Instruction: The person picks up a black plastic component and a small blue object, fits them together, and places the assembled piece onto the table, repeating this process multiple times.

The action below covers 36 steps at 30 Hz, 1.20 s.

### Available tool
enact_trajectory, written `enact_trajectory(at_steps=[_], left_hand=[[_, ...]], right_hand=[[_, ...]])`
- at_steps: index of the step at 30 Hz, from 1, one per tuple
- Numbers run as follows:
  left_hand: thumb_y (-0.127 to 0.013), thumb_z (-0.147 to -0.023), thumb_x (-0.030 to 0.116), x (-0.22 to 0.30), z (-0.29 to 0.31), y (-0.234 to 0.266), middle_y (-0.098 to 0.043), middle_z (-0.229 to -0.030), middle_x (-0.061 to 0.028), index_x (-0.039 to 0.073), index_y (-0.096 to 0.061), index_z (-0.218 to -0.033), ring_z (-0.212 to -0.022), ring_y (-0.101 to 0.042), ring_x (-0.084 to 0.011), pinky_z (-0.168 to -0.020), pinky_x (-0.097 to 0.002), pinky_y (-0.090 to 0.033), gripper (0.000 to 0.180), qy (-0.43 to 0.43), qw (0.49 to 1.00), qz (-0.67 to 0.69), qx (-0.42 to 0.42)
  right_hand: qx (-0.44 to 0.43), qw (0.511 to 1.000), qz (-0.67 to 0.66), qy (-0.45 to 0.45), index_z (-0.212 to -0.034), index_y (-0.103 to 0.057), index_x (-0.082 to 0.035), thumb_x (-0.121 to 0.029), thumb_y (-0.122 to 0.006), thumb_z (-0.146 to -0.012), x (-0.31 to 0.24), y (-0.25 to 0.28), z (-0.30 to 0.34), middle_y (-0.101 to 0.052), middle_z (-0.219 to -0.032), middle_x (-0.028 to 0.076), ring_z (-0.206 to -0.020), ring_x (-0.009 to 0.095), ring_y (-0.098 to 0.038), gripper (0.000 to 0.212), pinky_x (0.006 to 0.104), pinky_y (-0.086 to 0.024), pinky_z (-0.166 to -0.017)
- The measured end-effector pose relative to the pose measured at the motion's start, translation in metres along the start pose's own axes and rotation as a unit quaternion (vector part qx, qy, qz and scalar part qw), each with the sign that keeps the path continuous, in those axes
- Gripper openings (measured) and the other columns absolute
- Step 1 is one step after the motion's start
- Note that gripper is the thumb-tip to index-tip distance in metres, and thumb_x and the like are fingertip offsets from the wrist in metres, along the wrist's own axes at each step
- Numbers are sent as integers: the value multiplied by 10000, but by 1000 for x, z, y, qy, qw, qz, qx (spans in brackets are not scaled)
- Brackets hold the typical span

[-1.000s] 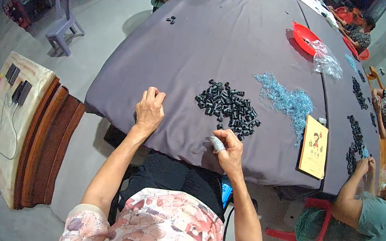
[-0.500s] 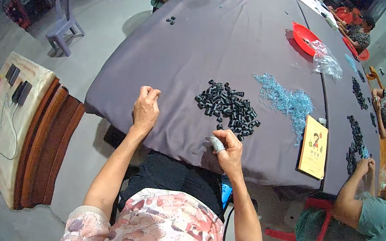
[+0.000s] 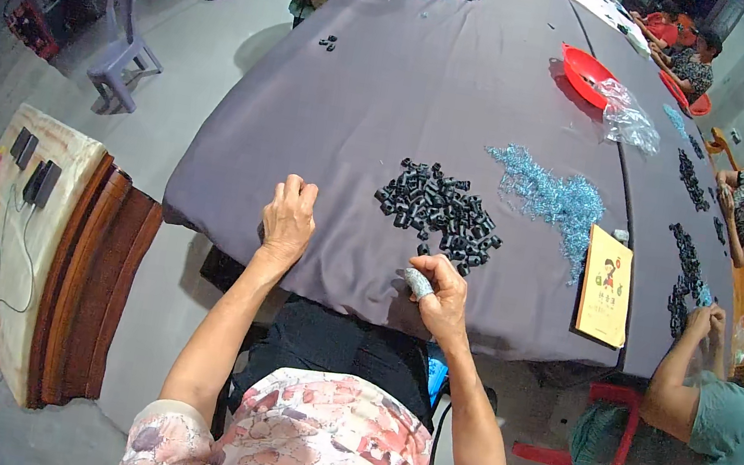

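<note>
My left hand point(image 3: 290, 218) rests near the table's front edge, its fingers curled downward and closed. Whatever they may hold is hidden beneath them. To its right, my right hand point(image 3: 442, 296) is closed in a pinch, a silvery-grey wrapping point(image 3: 418, 284) around its thumb. I cannot make out anything between those fingers. Just beyond my right hand lies a heap of small black cylindrical plastic parts point(image 3: 439, 209), one or two of them close to my fingertips. Farther right spreads a loose pile of small, clear-bluish pieces point(image 3: 548, 197), too fine to tell apart.
A grey cloth covers the big table point(image 3: 344, 102). A yellow booklet point(image 3: 607, 287) lies at right, and a red basin point(image 3: 584, 75) with a clear plastic bag point(image 3: 631, 118) farther back. Co-workers sit around the table, one in green point(image 3: 710, 432) nearby. A side cabinet point(image 3: 39, 248) stands at left.
My left hand has shifted slightly toward me and to the right, its fingers still curled. My right hand has barely moved. The black heap looks the same.
</note>
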<state>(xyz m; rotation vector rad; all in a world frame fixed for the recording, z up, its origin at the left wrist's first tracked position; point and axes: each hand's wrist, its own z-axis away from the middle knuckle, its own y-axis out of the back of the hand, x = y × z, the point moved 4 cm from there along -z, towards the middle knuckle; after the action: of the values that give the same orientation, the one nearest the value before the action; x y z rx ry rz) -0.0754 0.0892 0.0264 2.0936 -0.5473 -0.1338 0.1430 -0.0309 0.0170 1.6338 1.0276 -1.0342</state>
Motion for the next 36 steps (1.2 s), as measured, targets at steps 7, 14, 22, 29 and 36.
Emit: enact_trajectory(at_steps=[7,14,22,29,36], left_hand=[[-541,-711,-43,-5,2,-3,-471,-910,-99,41,-509,-818,-774,-556,-266,-581,-359,-531,140,-2,1000,-4,14],[-547,-711,-26,0,1,4,-467,-914,-99,45,-502,-817,-731,-567,-266,-551,-370,-528,135,0,1000,11,14],[-546,-730,-8,-6,2,-3,-469,-924,-101,49,-506,-804,-760,-581,-277,-566,-373,-530,102,3,1000,21,6],[-551,-826,90,-29,-5,-7,-539,-920,-129,52,-609,-899,-794,-589,-286,-631,-380,-493,101,138,977,164,-10],[-576,-873,123,-82,-1,-17,-541,-749,-29,22,-578,-942,-493,-469,-80,-350,-175,-285,122,448,599,661,-60]], right_hand=[[-3,1000,0,20,-919,-600,9,59,-571,-756,9,-2,1,-556,-788,42,-701,110,-567,173,229,-464,-586],[-8,1000,5,28,-924,-601,12,45,-583,-789,4,0,-2,-555,-809,16,-705,74,-568,140,197,-472,-523],[2,1000,-16,10,-908,-598,11,83,-553,-719,4,-3,0,-572,-788,79,-720,158,-588,208,263,-472,-666],[1,1000,-10,4,-901,-596,10,73,-569,-724,1,0,-1,-568,-776,74,-713,154,-583,189,261,-468,-655],[-2,999,12,43,-914,-603,12,16,-603,-804,6,0,0,-529,-787,8,-679,60,-552,109,196,-472,-513]])
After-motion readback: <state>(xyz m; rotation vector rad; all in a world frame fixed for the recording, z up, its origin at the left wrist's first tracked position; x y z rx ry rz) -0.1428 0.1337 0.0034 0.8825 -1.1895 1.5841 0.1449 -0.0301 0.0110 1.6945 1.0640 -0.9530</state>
